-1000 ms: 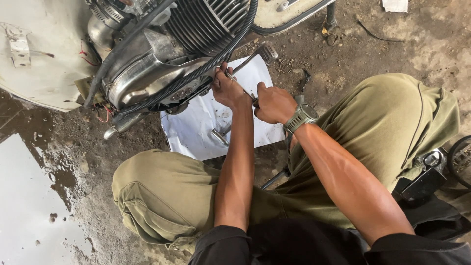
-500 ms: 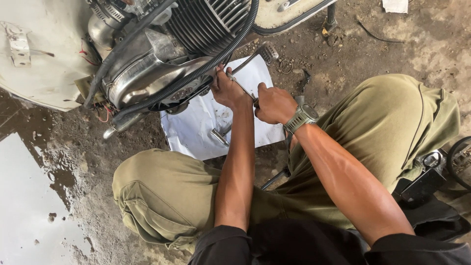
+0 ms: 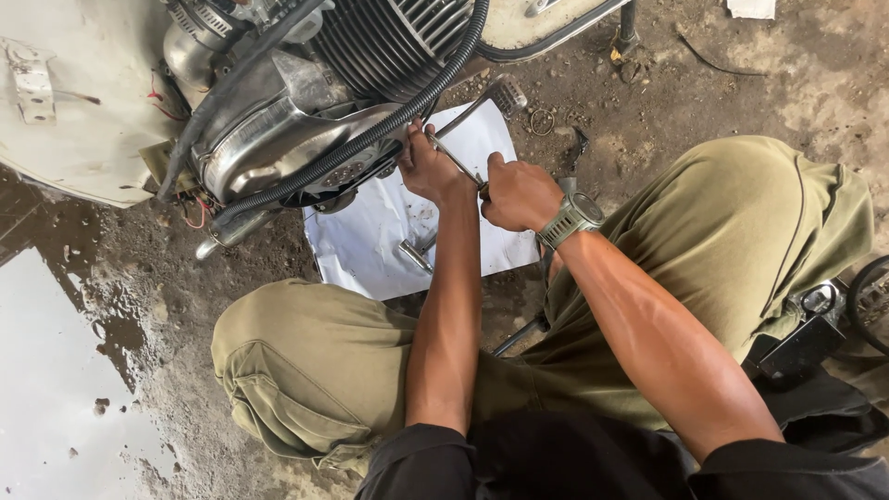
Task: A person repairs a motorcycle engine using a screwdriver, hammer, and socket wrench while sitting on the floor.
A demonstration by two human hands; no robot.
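My left hand point(image 3: 428, 168) steadies shiny metal engine cover point(image 3: 269, 148) at 11 o'clock; right hand point(image 3: 520, 193) clenched on slim steel wrench point(image 3: 456, 159), keep it square

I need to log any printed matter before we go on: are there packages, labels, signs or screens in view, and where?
White paper sheet: flat on the dirt under the engine, by the left hand; rectangular, smudged, a small metal part on it.
White paper scrap: top right edge on the ground; small, cut off by the frame.
Grey-green wristwatch: on the right wrist; round, face too small to tell.
No packages or signs.
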